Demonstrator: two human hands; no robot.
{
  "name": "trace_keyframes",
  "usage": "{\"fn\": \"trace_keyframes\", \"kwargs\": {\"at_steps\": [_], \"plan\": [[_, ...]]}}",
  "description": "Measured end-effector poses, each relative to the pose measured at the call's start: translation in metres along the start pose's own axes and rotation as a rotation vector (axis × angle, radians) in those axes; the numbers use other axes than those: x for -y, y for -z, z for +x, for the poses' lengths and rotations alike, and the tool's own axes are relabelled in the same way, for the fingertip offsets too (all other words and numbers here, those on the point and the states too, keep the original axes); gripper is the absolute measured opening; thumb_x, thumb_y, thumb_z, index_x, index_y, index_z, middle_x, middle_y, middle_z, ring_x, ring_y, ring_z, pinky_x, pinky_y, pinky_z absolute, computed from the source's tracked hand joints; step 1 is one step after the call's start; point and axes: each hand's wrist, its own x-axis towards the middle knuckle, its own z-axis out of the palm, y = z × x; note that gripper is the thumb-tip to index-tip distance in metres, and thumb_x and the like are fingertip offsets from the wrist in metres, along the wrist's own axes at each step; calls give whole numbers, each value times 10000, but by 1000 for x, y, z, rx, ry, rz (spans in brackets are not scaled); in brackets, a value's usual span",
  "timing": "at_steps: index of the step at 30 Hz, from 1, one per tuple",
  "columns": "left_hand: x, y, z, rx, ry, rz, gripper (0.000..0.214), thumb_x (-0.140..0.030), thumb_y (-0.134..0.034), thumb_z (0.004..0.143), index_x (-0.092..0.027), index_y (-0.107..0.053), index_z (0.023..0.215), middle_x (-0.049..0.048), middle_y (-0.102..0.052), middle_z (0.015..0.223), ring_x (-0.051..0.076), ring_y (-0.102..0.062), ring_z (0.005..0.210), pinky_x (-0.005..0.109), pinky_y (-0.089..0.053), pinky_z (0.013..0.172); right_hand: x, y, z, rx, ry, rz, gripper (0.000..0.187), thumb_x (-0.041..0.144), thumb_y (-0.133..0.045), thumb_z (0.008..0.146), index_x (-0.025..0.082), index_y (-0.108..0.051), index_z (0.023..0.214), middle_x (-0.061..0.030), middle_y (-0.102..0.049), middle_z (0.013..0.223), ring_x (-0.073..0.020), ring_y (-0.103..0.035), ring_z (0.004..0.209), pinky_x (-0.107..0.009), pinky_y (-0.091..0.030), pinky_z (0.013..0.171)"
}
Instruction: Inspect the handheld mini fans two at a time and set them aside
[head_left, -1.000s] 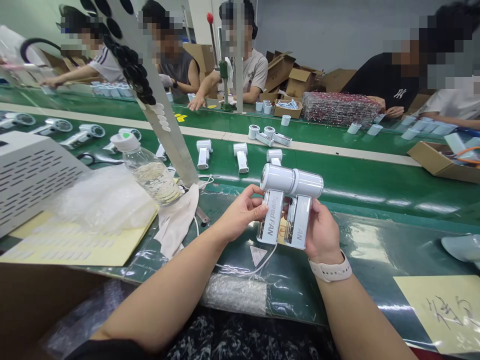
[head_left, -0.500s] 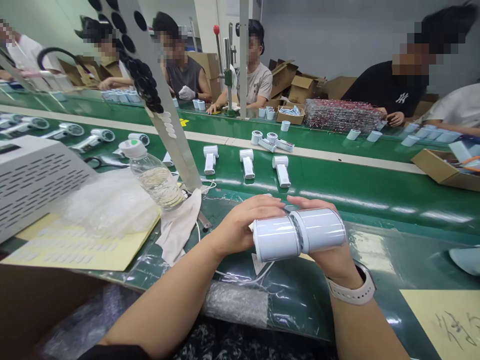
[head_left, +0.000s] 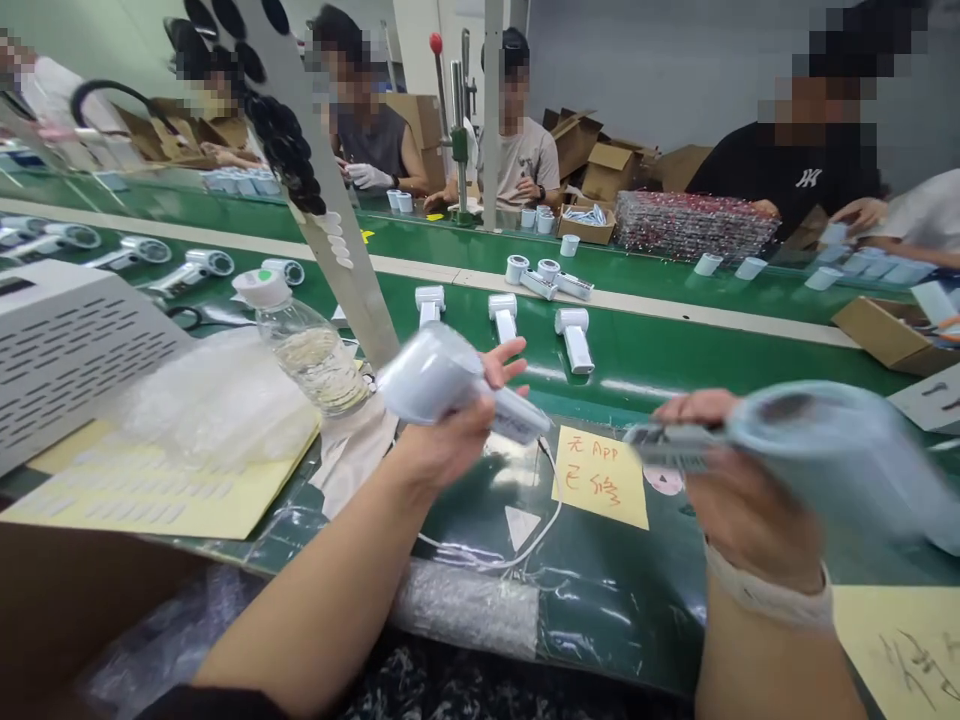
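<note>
a white fan [head_left: 427, 378] was held up over the counter [head_left: 600, 600] in the left hand [head_left: 463, 430], loosely closed about it, with some fingers spread out beyond; its head was blurred, its handle was partly covered, and the lettering could not be read. a second fan [head_left: 847, 445] was gripped by its handle in the right hand [head_left: 754, 510], with curled fingers; both were badly blurred, and the outer end of its head could not be told from the shapes behind. a yellow sheet [head_left: 896, 645] was cut off at the lower right. a wide gap was left between the hands, above a red-lettered note [head_left: 600, 478]. the counter's near edge was padded with bubble wrap [head_left: 472, 605]; at the left, room was limited by a slanted post [head_left: 360, 300] and a bottle [head_left: 313, 360].
</note>
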Motion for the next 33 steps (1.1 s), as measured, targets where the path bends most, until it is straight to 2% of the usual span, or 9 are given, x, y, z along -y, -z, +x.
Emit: {"fn": "trace_keyframes", "kwargs": {"at_steps": [3,6,8,11,14,20,24,28,33], "plan": [[0,-4,1,-27,-16,-49,281,-282,-883,626,-218,-657,779,38,-640,1284,293,-512,1299,382,-503,987,-2,-18,1,-22,27,18,207,448,-828,719,308,-740,844,-45,-641,958,-285,-605,1004,-520,-471,1000],[0,-4,2,-168,-41,-43,324,-266,-910,603,-220,-663,807,23,-689,1163,238,-609,1160,317,-542,918,-11,-23,-2,-74,-17,31,230,376,-858,701,298,-740,881,-33,-663,979,-267,-627,994,-516,-479,1015],[2,-2,4,-202,45,-114,385,-355,-918,606,-221,-654,851,5,-713,932,191,-680,910,302,-581,790,-22,-22,-3,-123,-128,78,238,363,-864,710,284,-738,897,-17,-658,916,-235,-640,914,-489,-531,946],[6,1,7,-152,272,-248,433,-560,-800,719,-195,-629,875,-16,-669,708,123,-627,565,265,-558,548,-40,-24,-4,-165,-424,205,319,440,-854,727,231,-733,935,6,-601,750,-191,-618,722,-441,-591,767],[14,1,7,-118,373,-233,493,-664,-648,807,-173,-633,849,5,-660,646,105,-575,443,231,-478,416,-48,-31,-6,-199,-604,340,395,518,-849,713,211,-698,912,16,-582,703,-167,-594,648,-363,-587,636],[30,-5,-1,75,428,-224,727,-836,-576,726,-149,-684,939,56,-698,668,143,-597,440,249,-454,393,-46,-42,-13,-26,-703,497,320,526,-732,810,216,-690,879,-29,-650,737,-187,-633,665,-322,-594,598],[34,-9,-7,22,392,-214,768,-811,-720,609,-140,-706,982,92,-752,812,176,-674,597,267,-525,510,-49,-43,-16,35,-754,527,359,526,-786,758,185,-732,852,-56,-690,787,-199,-659,735,-346,-628,675],[38,-11,-11,-17,421,-246,790,-817,-755,544,-129,-724,930,137,-762,916,232,-707,765,308,-574,602,-47,-45,-19,85,-705,539,367,509,-807,751,199,-763,943,-63,-718,834,-207,-670,780,-352,-637,679],[36,-14,-12,71,517,-351,847,-838,-735,546,-94,-730,952,129,-734,834,210,-667,682,318,-567,554,-43,-48,-21,147,-668,526,346,474,-780,785,213,-764,1012,-79,-748,912,-212,-670,792,-362,-636,688]]}}
